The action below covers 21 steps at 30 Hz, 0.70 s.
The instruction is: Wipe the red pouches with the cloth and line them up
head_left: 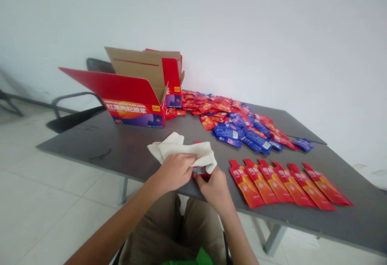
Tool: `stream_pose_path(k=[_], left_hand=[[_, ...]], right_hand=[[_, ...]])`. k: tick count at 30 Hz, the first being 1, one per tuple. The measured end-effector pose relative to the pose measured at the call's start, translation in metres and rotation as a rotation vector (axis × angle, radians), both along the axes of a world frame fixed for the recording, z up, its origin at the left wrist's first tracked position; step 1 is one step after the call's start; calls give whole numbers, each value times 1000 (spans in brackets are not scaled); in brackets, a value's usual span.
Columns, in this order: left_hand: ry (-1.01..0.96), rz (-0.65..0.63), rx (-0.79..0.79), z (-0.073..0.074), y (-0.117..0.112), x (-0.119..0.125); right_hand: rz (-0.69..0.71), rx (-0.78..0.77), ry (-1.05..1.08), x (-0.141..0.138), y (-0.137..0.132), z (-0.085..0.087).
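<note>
Red pouch [199, 170]: near end pinched by right hand [215, 189], beneath cloth [185, 149] gripped in left hand [177, 172]; long axis pointing forward.

A plain, pale wall [256, 35] fills the upper part of the view, its light soft and even, with a greyish shadow low at the far left. A dark skirting strip [36, 103] runs along its foot there. The floor [54, 184] is of large, glossy, light tiles with thin joints. Over it stands a dark grey desk [130, 142] on pale legs [274, 238], and a black chair [75, 118] with a looped armrest sits beyond its left end.
</note>
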<state>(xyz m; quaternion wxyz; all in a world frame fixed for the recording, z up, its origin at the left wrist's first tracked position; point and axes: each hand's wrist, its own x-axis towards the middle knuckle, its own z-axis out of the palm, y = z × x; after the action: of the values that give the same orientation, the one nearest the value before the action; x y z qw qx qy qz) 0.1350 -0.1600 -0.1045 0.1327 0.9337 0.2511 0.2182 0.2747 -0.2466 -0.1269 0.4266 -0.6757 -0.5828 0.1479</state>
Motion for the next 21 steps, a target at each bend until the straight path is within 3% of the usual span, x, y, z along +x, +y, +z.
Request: stream_pose_path(k=[3,6,14,21], left_hand=[[45,-98,53,-8,-3,-3],[89,-134,76,-7,-1,0],[194,-61,97,2,19,35],[118,-166,70,-5,-13,2]], right_hand=[[-14,53,27,1,-2,0],[-12,42,45,2,-3,1],[-92,42,-16,-4,1,-7],[-5,73,37,-4,-3,-3]])
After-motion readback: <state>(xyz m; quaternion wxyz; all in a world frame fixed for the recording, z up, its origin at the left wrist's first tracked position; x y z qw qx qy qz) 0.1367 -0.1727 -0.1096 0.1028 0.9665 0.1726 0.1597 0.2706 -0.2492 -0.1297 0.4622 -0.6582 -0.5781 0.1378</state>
